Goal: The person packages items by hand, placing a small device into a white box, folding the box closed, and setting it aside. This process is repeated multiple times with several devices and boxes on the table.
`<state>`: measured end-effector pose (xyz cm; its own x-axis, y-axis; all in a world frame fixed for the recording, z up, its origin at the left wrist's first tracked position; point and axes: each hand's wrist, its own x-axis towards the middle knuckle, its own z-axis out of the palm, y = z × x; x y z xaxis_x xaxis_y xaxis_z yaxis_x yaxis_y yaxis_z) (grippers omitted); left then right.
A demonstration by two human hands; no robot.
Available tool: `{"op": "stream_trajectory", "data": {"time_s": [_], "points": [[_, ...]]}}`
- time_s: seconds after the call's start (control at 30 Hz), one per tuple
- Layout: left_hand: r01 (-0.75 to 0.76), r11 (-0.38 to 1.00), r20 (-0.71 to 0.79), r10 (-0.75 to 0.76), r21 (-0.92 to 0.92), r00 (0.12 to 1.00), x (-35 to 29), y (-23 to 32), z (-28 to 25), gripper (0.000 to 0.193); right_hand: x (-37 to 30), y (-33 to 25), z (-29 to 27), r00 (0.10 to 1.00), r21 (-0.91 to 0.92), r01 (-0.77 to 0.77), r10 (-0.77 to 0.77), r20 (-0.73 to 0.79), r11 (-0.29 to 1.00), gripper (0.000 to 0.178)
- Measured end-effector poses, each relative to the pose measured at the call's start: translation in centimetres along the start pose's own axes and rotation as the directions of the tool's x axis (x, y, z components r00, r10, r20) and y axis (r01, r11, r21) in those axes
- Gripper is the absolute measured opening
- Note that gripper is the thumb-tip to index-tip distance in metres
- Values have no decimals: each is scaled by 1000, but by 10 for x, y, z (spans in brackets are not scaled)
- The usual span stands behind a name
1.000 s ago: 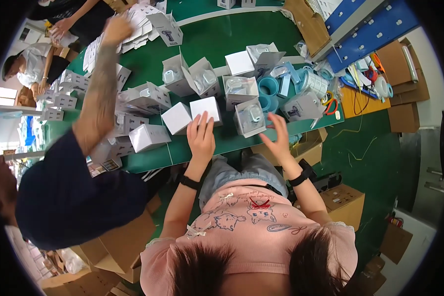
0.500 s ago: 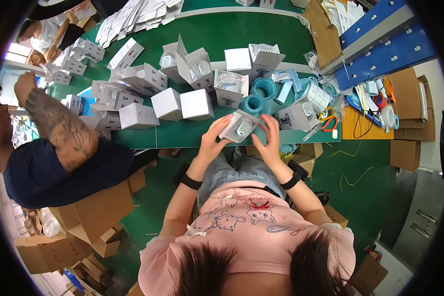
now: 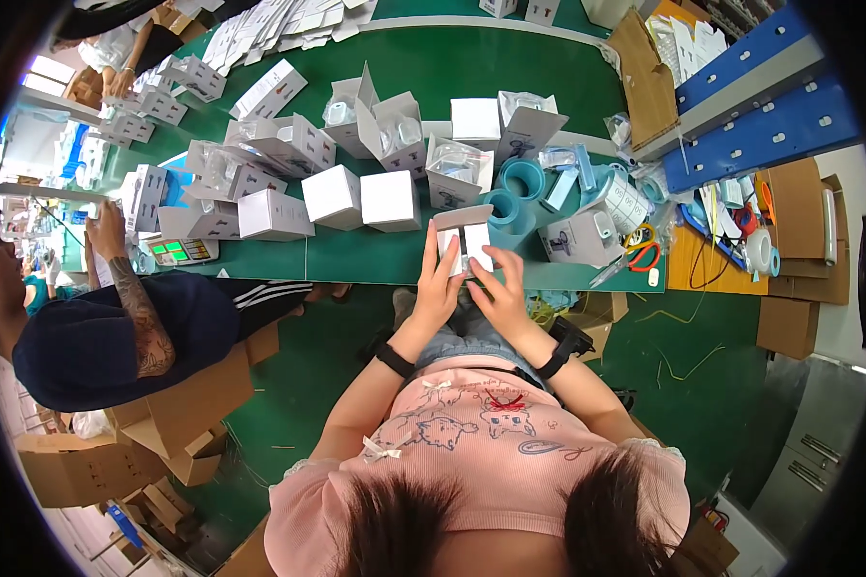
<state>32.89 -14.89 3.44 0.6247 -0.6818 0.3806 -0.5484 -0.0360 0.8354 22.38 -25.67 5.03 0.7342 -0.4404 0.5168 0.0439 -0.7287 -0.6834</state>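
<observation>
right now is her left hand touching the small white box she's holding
Touching. The head view shows the left hand with fingers wrapped along the left side of the small white box, no gap.

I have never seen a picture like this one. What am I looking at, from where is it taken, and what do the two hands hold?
The round picture comes from a wide camera worn on a person's head, looking down, so edges bend. No machine here: the left hand and right hand are the person's own. Together they hold a small white box with its flap open, at the edge of a green table. On it lie closed white boxes, open boxes, teal tape rolls and scissors. A co-worker sits at the left.
</observation>
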Motion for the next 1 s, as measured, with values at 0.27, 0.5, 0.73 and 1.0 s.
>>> {"op": "stream_trajectory", "data": {"time_s": [0.27,0.5,0.73,1.0], "points": [[-226,927,12,233,299,972,26,1,-18,47,14,-1,1,998,6,60,-60,24,998,28],[-339,935,176,318,107,932,21,-10,-27,43,0,15,1,996,160,-90,84,39,983,41],[-323,935,374,250,148,893,29,22,-46,47,16,15,-18,926,513,-376,303,225,771,63],[-390,871,394,260,298,882,32,26,-40,45,30,15,-34,940,333,-84,-36,340,939,53]]}}
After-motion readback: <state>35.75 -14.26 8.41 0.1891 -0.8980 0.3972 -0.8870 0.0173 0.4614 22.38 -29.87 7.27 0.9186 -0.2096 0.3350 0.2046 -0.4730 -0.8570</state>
